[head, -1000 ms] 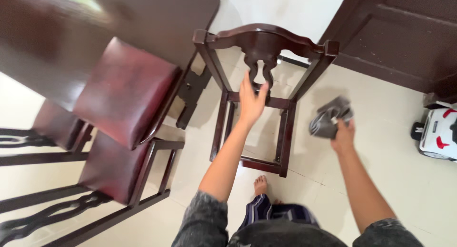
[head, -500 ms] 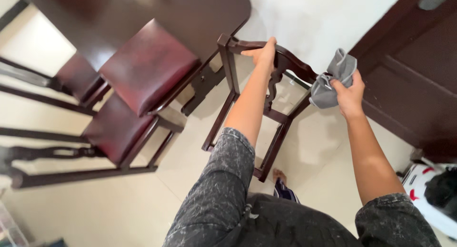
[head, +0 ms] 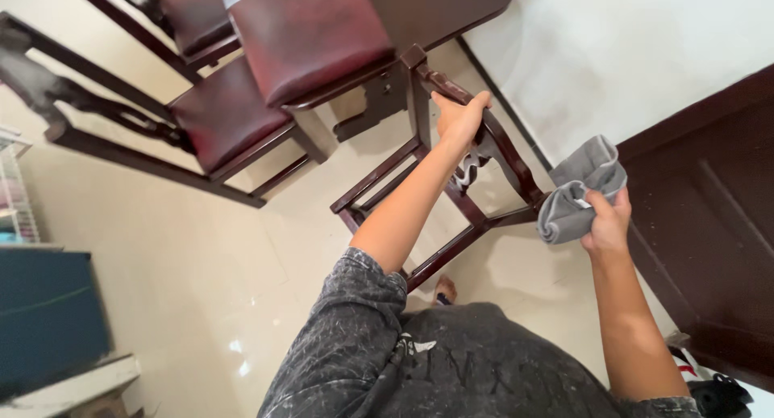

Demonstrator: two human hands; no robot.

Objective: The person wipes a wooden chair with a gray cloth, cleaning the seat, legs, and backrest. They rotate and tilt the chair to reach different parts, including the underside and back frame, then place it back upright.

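**Dark wood, one-handed grip: where this could slip**

Dark polished wood makes up the chair frame (head: 451, 172), which has no seat pad and stands on the pale tiled floor (head: 201, 257) close to the white wall (head: 629, 55). The left hand (head: 461, 116) is wrapped over the curved top rail, fingers curled around it. The right hand (head: 606, 224) is clenched around a bunched grey cloth (head: 579, 188), held in the air just beside the far end of that rail, near the dark wooden door (head: 709, 224).

The frame looks tilted, though the steep camera angle may be exaggerating this. If it is on fewer than four legs, a single grip on glossy wood could let it swing or drop, and a bare foot (head: 443, 289) sits right below the lower rungs (an easy target). The smooth tile would let the legs skid. The red-cushioned chairs (head: 306, 31) by the dark table (head: 435, 7) stand close enough to be knocked.
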